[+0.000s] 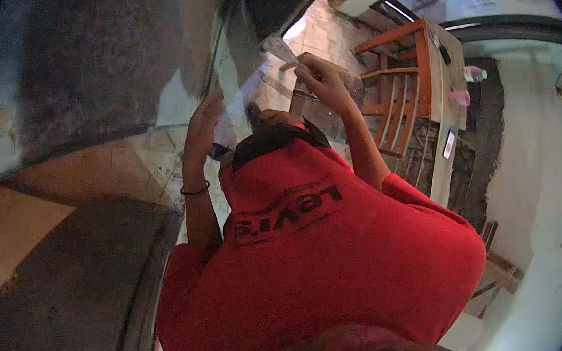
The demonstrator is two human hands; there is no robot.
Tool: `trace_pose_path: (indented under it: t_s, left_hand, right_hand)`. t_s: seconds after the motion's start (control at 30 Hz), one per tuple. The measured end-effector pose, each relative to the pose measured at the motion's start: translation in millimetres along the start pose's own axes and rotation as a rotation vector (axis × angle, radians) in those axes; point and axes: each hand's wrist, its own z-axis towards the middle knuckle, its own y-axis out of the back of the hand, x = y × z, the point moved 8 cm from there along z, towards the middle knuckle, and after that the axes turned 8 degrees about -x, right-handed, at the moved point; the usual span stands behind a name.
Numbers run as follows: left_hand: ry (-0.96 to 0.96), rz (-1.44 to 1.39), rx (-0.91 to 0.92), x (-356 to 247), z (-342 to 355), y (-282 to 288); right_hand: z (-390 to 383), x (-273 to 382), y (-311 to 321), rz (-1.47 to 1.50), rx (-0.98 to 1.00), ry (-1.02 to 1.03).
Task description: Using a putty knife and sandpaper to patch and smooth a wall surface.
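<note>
My right hand (325, 86) is raised ahead of my chest, its fingers closed round the handle of a putty knife. The flat, pale blade of the putty knife (277, 49) points up and to the left, toward a grey wall surface (106, 63) with whitish patches. Beside that surface's lower edge, my left hand (205, 127) is held up with its fingers stretched out. Nothing shows in it, and whether it touches the surface I cannot tell. A dark band circles my left wrist.
To the right stands an orange-brown wooden chair (394, 95) against a long table (447, 67). A clear bottle (474, 74), a pink cup (459, 98) and a phone (449, 145) are on it. A brown stool or low table (318, 108) stands beyond my right hand.
</note>
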Motion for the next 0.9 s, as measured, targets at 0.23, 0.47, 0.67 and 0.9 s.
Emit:
trace_pose_path:
  t_s: [0.23,0.47,0.67,0.9]
  left_hand:
    - [-0.18,0.163,0.113,-43,68,-73]
    - [-0.369,0.226,-0.126,-9,166,-117]
    - [-0.52,0.471,-0.417,73,224,-173]
    - [-0.197,0.036,-0.47,189,247,-217]
  right_hand:
    - [47,-28,-7,-0.041,0.094,0.038]
    - [134,-78,-59,0.211,0.563,-0.007]
    - [186,-211,-97,0.049,0.758,0.285]
    - [147,-318,-135,0.114,1.113,0.108]
